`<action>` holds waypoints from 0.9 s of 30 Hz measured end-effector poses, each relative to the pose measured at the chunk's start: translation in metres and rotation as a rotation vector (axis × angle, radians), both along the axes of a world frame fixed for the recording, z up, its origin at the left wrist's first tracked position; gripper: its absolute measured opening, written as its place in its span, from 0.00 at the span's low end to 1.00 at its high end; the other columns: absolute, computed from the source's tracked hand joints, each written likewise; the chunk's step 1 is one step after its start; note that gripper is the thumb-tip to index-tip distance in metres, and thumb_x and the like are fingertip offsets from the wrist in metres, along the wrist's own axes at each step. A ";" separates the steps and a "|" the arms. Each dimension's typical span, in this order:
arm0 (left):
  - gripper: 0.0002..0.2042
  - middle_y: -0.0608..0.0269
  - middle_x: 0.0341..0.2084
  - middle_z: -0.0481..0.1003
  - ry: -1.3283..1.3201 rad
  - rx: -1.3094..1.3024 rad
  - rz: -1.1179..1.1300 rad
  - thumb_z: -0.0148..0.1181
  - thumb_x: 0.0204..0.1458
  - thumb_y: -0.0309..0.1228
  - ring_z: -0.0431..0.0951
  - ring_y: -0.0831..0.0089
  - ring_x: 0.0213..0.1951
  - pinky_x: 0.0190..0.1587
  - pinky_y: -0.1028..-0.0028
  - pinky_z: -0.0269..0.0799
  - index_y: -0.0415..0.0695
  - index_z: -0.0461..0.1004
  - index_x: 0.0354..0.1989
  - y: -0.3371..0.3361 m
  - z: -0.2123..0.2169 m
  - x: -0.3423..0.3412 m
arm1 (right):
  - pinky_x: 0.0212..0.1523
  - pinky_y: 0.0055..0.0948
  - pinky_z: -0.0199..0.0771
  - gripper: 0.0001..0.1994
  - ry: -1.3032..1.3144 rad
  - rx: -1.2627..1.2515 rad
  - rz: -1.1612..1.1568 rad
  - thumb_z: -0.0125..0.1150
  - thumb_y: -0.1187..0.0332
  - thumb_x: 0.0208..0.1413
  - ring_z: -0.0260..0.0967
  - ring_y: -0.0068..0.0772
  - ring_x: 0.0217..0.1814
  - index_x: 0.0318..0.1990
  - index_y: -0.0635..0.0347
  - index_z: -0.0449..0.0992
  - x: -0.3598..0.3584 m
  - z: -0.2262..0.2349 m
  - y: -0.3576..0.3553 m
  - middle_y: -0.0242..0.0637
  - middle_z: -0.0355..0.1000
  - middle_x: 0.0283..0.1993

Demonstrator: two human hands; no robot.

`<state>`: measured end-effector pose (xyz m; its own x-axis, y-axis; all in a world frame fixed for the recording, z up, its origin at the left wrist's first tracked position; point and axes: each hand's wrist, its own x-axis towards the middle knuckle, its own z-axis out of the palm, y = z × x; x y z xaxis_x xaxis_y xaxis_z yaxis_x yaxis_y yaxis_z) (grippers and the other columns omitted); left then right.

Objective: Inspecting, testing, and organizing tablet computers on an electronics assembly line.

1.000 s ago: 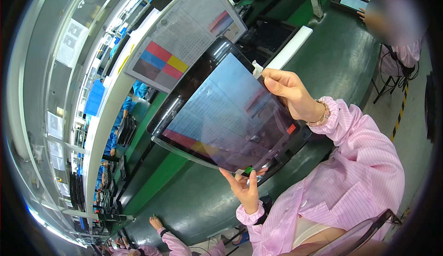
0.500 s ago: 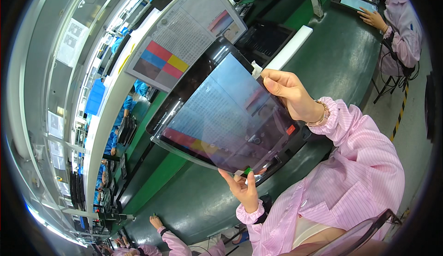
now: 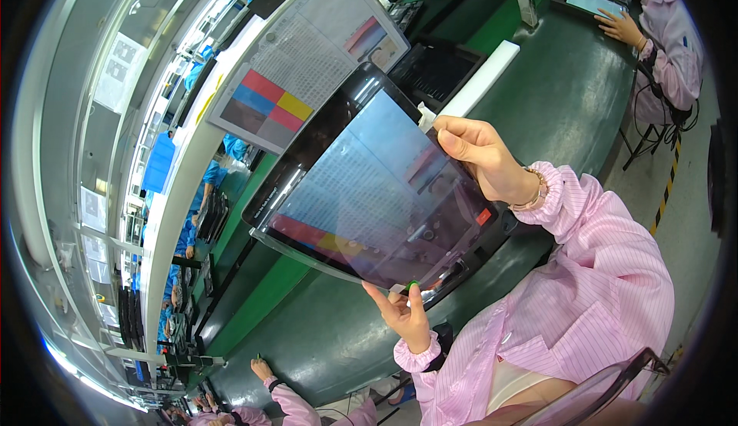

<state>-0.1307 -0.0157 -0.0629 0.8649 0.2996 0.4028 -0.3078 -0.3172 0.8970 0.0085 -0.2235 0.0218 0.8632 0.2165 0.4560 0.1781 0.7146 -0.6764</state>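
Observation:
A glossy, dark-framed flat screen panel (image 3: 361,188) is held tilted in front of me by both hands. Across its face shows a pale picture of printed lines and colour blocks like those on the sheet behind. My right hand (image 3: 488,157) grips the right edge, thumb on the front, just below a small white tab (image 3: 426,117). At the lower edge my left hand (image 3: 403,318) holds the panel between thumb and fingers, by a small green tab (image 3: 413,285). A red sticker (image 3: 483,216) sits near the right corner. The panel's back and some fingertips are hidden.
Behind the panel stands a printed sheet with colour blocks (image 3: 254,111). A black tray (image 3: 434,69) and a white bar (image 3: 483,79) lie on the green bench (image 3: 569,80). A co-worker (image 3: 669,49) handles a device at far right; another person's hand (image 3: 261,368) is at lower left.
My hands and the panel have barely moved. The tray and the white bar behind appear shifted very slightly to the left.

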 end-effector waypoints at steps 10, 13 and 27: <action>0.32 0.58 0.46 0.67 -0.108 -0.358 -0.050 0.49 0.58 0.36 0.66 0.79 0.38 0.42 0.79 0.62 0.40 0.41 0.67 -0.009 0.002 0.012 | 0.40 0.13 0.59 0.11 0.029 -0.043 -0.015 0.50 0.63 0.61 0.59 0.08 0.35 0.41 0.62 0.72 -0.005 -0.007 -0.005 0.21 0.67 0.34; 0.27 0.55 0.57 0.59 -0.107 -0.550 -0.113 0.42 0.61 0.42 0.65 0.71 0.52 0.55 0.69 0.60 0.37 0.51 0.63 -0.021 0.006 0.023 | 0.41 0.13 0.58 0.11 -0.004 -0.068 0.004 0.51 0.63 0.61 0.57 0.07 0.36 0.41 0.62 0.72 -0.010 -0.013 -0.010 0.21 0.67 0.34; 0.17 0.63 0.43 0.72 0.361 -0.875 -0.269 0.44 0.61 0.39 0.73 0.72 0.44 0.47 0.72 0.69 0.40 0.66 0.50 -0.080 -0.054 0.049 | 0.64 0.28 0.52 0.23 0.155 -0.178 -0.183 0.44 0.54 0.63 0.56 0.31 0.65 0.58 0.62 0.60 0.055 -0.101 -0.119 0.40 0.58 0.63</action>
<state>-0.0819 -0.0959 -0.1166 0.9754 0.1408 -0.1694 0.0667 0.5443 0.8363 0.0634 -0.3426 -0.0795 0.9517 0.1154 0.2846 0.1781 0.5476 -0.8176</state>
